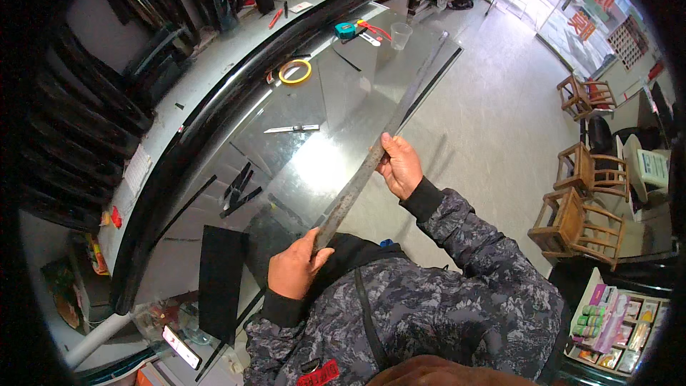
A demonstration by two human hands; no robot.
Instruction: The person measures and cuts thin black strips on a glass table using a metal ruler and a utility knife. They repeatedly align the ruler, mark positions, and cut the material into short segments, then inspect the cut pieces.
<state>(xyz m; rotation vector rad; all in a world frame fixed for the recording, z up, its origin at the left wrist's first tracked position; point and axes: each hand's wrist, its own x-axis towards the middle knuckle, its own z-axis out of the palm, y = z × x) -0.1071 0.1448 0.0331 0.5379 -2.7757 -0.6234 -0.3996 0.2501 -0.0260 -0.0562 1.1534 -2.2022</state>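
- Bench (346, 96): glass-topped, the largest thing here, set well to the left of the wooden chairs (564, 225) on the floor.
- Black roll (171, 175): long and glossy, lying along the bench's left edge.
- Grey strip (357, 182): long, narrow and stained, slanting along the bench's right edge, its far end near the far right corner and its near end past that edge, by the person's body. Both hands hold it.
- Black sheet (220, 282): flat, by the bench's near end.
- Right hand (400, 166): grip closed on the strip partway along, thumb on top, beside the right edge.
- Left hand (296, 266): grip closed on the strip's near end.
- Black offcuts (241, 201): thin, crossing one another toward the near end.
- Yellow tape ring (309, 73): against the roll, toward the far edge.
- Clear cup (401, 36): near the far right corner.
- Cutter knife (293, 129): mid-bench.
- Teal tape measure (346, 30): near the far edge.
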